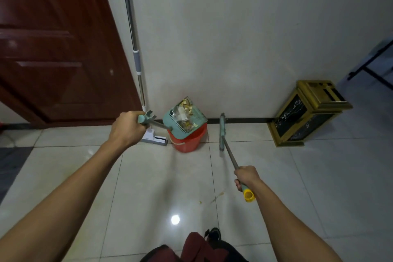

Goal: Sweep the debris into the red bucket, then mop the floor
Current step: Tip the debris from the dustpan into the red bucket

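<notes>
Left hand (127, 128) grips the teal handle end of the dustpan (184, 120), fingers wrapped round it, arm stretched forward. Dustpan is to the right of that hand, tilted up over the red bucket (187, 142), its toothed lower edge at the bucket rim. Debris (185, 110) sits in the pan: yellowish bits plus clear plastic scraps; can't tell if any is falling. Bucket stands on the floor tiles (148, 176) against the wall (234, 38), just right of the mop head (154, 138).

Right hand (246, 176) is clamped round the broom (228, 153) shaft near its yellow end cap (249, 195), which sticks out below the fist toward the camera. Broom runs up and away from the hand; its teal head stands edge-on on the floor to the right of the bucket, near but apart from it, close to the dark baseboard.

Mop (133, 40) with metal pole leans upright at the wall corner beside the dark red door (53, 44), behind the left hand, untouched. A small yellowish smear and crumb (217, 197) lie on the tiles between the arms, just left of the right hand. Gold and black bin (306, 112) stands by the wall on the far right, well apart from the broom. Person's dark red clothing and a black shoe show at the bottom edge.
</notes>
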`<state>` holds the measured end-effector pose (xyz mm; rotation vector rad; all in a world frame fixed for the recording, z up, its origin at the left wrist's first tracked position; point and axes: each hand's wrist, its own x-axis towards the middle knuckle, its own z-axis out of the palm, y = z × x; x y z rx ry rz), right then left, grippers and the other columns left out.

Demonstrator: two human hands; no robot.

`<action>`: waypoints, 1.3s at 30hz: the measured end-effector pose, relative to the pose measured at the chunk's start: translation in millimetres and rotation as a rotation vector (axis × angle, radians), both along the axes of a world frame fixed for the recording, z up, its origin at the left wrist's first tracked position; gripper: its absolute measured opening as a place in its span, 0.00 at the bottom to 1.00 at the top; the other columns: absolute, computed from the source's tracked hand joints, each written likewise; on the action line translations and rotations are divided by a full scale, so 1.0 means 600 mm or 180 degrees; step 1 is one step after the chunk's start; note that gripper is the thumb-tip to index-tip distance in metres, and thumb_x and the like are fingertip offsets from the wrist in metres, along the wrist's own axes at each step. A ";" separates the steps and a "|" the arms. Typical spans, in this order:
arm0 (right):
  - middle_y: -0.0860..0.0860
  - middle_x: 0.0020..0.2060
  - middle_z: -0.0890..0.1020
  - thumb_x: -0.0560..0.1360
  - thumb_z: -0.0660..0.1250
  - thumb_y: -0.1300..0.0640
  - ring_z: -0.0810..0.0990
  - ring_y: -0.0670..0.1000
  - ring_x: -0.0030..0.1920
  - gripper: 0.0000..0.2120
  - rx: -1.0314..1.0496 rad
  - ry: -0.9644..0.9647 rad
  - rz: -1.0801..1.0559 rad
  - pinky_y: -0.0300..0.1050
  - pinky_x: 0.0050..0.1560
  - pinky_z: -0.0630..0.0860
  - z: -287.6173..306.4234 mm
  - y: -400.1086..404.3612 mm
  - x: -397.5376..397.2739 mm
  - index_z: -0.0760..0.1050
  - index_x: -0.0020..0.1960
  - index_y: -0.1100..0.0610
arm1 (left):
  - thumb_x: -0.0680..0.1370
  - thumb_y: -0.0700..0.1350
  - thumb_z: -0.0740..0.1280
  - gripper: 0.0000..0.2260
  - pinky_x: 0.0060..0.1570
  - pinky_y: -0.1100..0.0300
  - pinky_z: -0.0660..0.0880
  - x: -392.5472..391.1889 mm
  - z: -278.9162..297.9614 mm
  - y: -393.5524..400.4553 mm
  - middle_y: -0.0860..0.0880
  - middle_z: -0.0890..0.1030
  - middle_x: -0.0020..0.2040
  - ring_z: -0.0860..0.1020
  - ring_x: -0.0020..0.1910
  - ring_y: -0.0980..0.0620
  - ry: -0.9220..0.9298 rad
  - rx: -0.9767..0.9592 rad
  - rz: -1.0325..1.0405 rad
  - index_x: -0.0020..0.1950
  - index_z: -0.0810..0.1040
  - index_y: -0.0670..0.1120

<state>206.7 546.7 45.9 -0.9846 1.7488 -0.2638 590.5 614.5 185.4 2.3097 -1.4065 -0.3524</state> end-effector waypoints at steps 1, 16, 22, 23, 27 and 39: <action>0.59 0.24 0.74 0.76 0.60 0.68 0.70 0.53 0.20 0.06 0.0031 -0.0001 0.0017 0.41 0.25 0.71 -0.003 -0.006 -0.001 0.76 0.45 0.66 | 0.74 0.44 0.70 0.07 0.40 0.51 0.79 -0.003 -0.003 -0.005 0.48 0.84 0.41 0.81 0.42 0.41 -0.0082 0.0053 -0.0010 0.49 0.84 0.55; 0.62 0.31 0.77 0.75 0.60 0.69 0.73 0.54 0.21 0.09 0.0366 -0.0063 0.0199 0.43 0.25 0.72 -0.028 -0.114 -0.005 0.76 0.50 0.70 | 0.74 0.41 0.65 0.24 0.42 0.50 0.75 -0.129 -0.032 -0.102 0.44 0.84 0.54 0.81 0.50 0.37 -0.1458 0.0803 -0.0944 0.68 0.76 0.60; 0.60 0.29 0.77 0.76 0.60 0.68 0.73 0.54 0.20 0.08 0.0428 -0.0086 0.0259 0.42 0.25 0.73 -0.027 -0.134 -0.019 0.76 0.50 0.69 | 0.78 0.41 0.63 0.16 0.44 0.51 0.76 -0.182 -0.025 -0.132 0.44 0.83 0.54 0.81 0.51 0.40 -0.1893 0.1089 -0.1316 0.65 0.78 0.51; 0.60 0.29 0.77 0.76 0.60 0.68 0.73 0.54 0.19 0.07 0.0430 -0.0099 0.0255 0.42 0.25 0.73 -0.027 -0.135 -0.021 0.76 0.50 0.68 | 0.78 0.41 0.64 0.15 0.44 0.51 0.76 -0.189 -0.024 -0.137 0.44 0.83 0.53 0.82 0.51 0.41 -0.1933 0.1149 -0.1353 0.63 0.79 0.51; 0.60 0.26 0.76 0.76 0.60 0.68 0.71 0.53 0.18 0.06 0.0426 -0.0144 0.0234 0.41 0.25 0.71 -0.027 -0.141 -0.029 0.75 0.48 0.69 | 0.78 0.42 0.65 0.12 0.41 0.52 0.73 -0.205 -0.010 -0.156 0.45 0.83 0.52 0.82 0.50 0.42 -0.1950 0.1239 -0.1462 0.60 0.79 0.50; 0.60 0.23 0.77 0.77 0.60 0.67 0.72 0.53 0.18 0.08 0.0466 -0.0141 0.0302 0.42 0.24 0.72 -0.034 -0.153 -0.054 0.75 0.52 0.70 | 0.80 0.41 0.64 0.10 0.44 0.51 0.78 -0.271 0.003 -0.175 0.45 0.84 0.52 0.83 0.51 0.41 -0.2532 0.1447 -0.2071 0.60 0.81 0.46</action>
